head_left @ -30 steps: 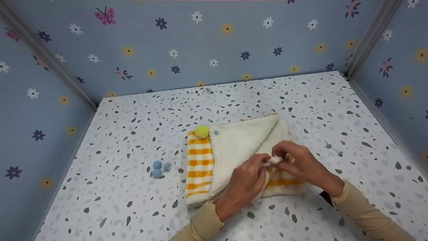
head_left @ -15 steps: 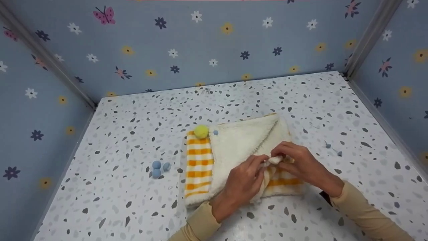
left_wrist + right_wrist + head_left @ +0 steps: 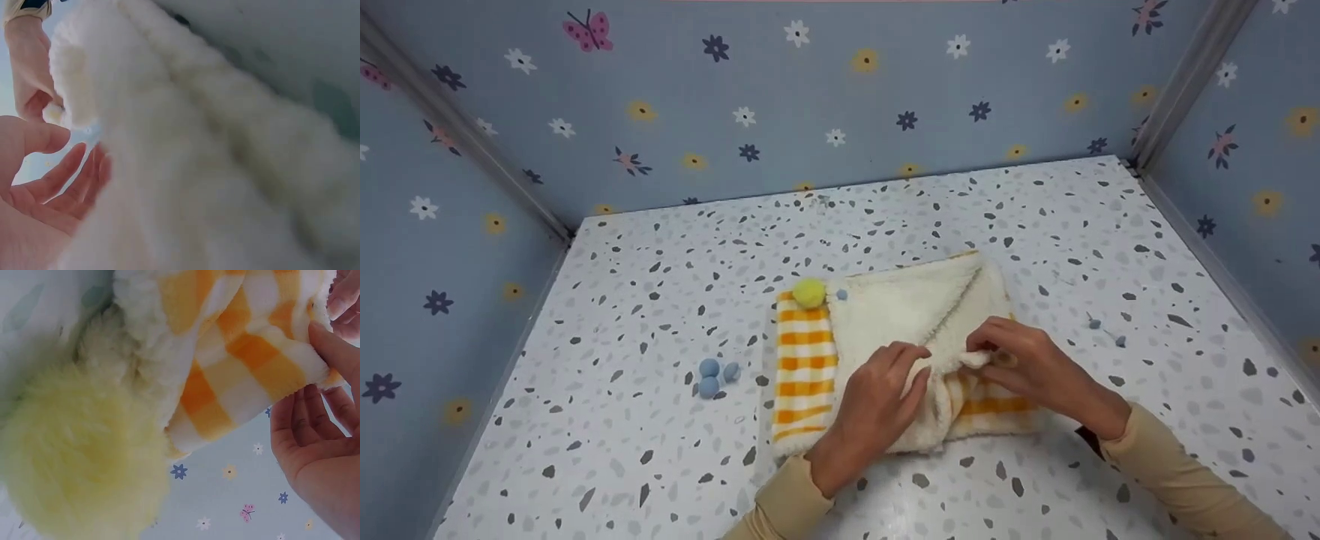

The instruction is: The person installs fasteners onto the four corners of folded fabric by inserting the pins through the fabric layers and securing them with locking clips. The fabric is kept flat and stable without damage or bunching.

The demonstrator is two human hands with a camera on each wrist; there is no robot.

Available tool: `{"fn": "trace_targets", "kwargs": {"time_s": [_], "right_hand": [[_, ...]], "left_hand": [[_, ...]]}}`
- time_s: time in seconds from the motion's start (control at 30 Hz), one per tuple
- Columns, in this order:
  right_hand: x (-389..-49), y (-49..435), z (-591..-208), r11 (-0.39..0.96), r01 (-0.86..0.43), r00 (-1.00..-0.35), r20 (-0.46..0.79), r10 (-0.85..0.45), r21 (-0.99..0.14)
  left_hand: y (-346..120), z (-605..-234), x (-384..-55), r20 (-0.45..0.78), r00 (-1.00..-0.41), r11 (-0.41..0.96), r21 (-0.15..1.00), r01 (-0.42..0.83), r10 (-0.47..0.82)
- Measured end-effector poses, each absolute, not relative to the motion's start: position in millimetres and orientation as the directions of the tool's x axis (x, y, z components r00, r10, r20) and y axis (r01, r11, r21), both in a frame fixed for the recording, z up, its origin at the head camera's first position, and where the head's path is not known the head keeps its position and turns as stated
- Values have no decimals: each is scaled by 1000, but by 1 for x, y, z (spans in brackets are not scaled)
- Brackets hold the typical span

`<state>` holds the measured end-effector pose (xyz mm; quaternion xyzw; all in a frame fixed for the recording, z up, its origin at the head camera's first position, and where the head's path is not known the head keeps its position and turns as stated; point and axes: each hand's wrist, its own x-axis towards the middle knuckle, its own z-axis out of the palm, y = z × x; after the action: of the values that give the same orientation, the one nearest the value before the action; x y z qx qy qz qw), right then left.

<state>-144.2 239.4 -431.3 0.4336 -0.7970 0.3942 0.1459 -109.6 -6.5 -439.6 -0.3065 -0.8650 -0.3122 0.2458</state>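
Note:
A folded fleece cloth [image 3: 892, 315], cream and fluffy on one side and orange-and-white checked on the other, lies on the table. My right hand [image 3: 1039, 367] pinches its edge between thumb and fingers; in the right wrist view the checked side [image 3: 242, 354] hangs from that grip. My left hand [image 3: 874, 401] is over the fleece, its thumb and fingers apart. The left wrist view shows a gap between that thumb [image 3: 48, 138] and the fingers beside the fleece. One yellow pom-pom [image 3: 810, 293] sits at the cloth's far left corner; another yellow pom-pom [image 3: 84, 450] fills the lower left of the right wrist view.
Several small blue balls [image 3: 709, 368] cluster left of the cloth. A tiny blue ball [image 3: 842, 295] is beside the yellow pom-pom. To the right lie small blue bits on a thread [image 3: 1095, 324]. Flower-patterned walls [image 3: 840, 90] enclose the speckled table [image 3: 660, 300].
My left hand has let go of the fleece edge and moved left and slightly toward me, its fingers spreading. The right hand keeps its pinch in nearly the same place.

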Motion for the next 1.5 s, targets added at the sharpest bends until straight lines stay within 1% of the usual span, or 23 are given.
{"fn": "trace_targets", "kwargs": {"time_s": [0.17,0.33,0.43,0.67,0.9,1.07,1.23,1.37,1.5], "right_hand": [[-144,240,-431,309,-792,-595,551,-586,-527],[-144,240,-434,308,-787,-599,543,-588,-535],[-143,240,-436,309,-791,-596,550,-585,-528],[-141,240,-437,328,-769,-621,518,-588,-549],[-142,239,-436,339,-773,-617,513,-596,-536],[-143,240,-436,348,-766,-625,498,-601,-541],[-144,239,-436,333,-778,-610,512,-605,-533],[-144,239,-436,333,-775,-612,503,-610,-537],[-144,240,-437,350,-760,-628,481,-612,-547]], "left_hand": [[-25,-436,-115,608,-733,659,420,624,307],[-45,-436,-121,571,-790,737,433,520,223],[-56,-435,-125,558,-811,777,426,462,176],[-82,-432,-133,591,-799,831,390,398,105],[-106,-435,-136,590,-807,884,359,299,34],[-123,-441,-137,561,-828,915,339,219,-10],[-139,-450,-136,530,-846,943,306,130,-56],[-149,-456,-134,512,-855,955,288,77,-86],[-155,-458,-131,443,-889,961,278,11,-118]]}}
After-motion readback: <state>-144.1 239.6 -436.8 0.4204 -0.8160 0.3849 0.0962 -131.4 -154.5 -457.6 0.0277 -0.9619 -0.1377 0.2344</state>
